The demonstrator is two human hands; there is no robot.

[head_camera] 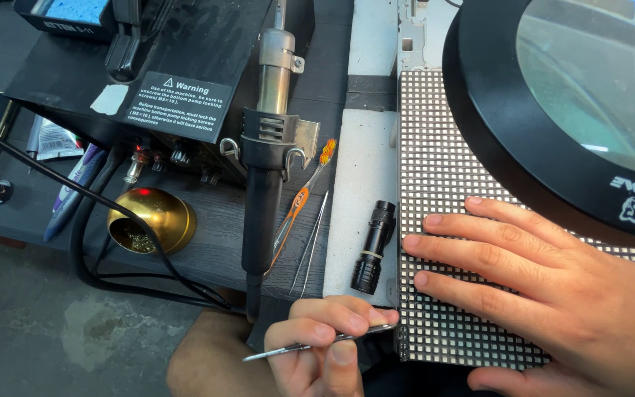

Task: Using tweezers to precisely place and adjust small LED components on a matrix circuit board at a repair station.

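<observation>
At panel (435, 169) edge: left hand (328, 342) pinches tweezers (317, 344).

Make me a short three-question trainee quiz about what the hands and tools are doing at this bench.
1. True or false: the right hand lies flat on the LED grid panel.
2. What does the left hand hold? A) orange toothbrush B) thin metal tool C) black flashlight
3. What lies just left of the panel on the white strip?

Key: 1 true. 2 B, the thin metal tool. 3 the black flashlight.
</observation>
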